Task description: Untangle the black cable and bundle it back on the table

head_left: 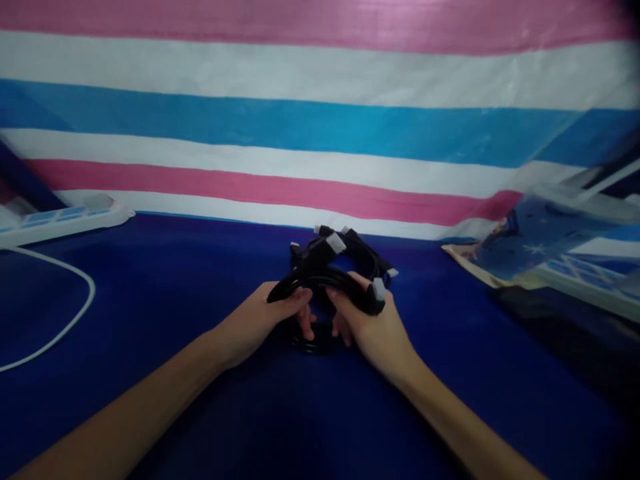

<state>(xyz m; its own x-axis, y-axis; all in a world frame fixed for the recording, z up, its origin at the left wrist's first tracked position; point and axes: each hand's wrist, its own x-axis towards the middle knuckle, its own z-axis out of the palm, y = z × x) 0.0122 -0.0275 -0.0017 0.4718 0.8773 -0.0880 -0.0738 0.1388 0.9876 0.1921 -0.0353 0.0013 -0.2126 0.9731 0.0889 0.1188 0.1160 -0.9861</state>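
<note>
A bundle of black cables with silver-tipped plugs rests on the dark blue cloth in the middle of the view. My left hand grips the bundle's left side, its fingers curled over a loop. On the right side, my right hand is closed around the cables, with one plug sticking out above its knuckles. Several plug ends point up and away behind both hands.
A white power strip lies at the far left, its white cord curving over the cloth. A book with a blue cover and stacked items sit at the right. Behind stands a striped pink, white and blue sheet.
</note>
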